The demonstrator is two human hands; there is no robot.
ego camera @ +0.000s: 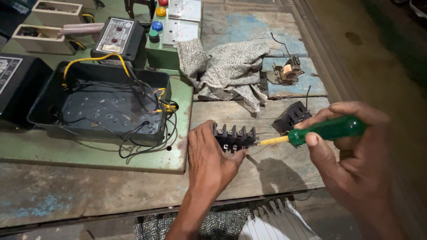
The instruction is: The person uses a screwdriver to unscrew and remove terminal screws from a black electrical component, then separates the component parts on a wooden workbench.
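Screwdriver (318, 132) work on a wooden bench (275, 173). The right hand (356, 155) is wrapped around the green handle, thumb pressed on top near the yellow shank, so the tip stays lined up and doesn't wander. The shank runs nearly level, leftward into the side of a small black terminal block (235, 137).

That block sits on the bench right at the front edge, close to the body, which looks like the easiest spot to see down into the screws. The left hand (209, 162) lies palm down beside it, fingers curled against its near side and pinning it to the wood. Makes sense: a part that light would spin or skid under the driver if nothing braced it.

Other stuff around:
- A second black block (291, 117) lies just behind the driver, apart from the first one, out of the way but within reach.
- A black tray-like housing (100, 104) sits on a green plate (89, 151) to the left, open side up, with black and yellow wires (147, 133) spilling over its right edge onto the plate.
- A speckled grey cloth (227, 69) is bunched up behind the work spot.
- A small relay-looking part (288, 71) with a copper coil sits to the right of the cloth on a blue-painted board.
- A green panel with coloured buttons (158, 22) stands at the back.

Can't tell whether the tip is actually seated in a screw; the block hides it.
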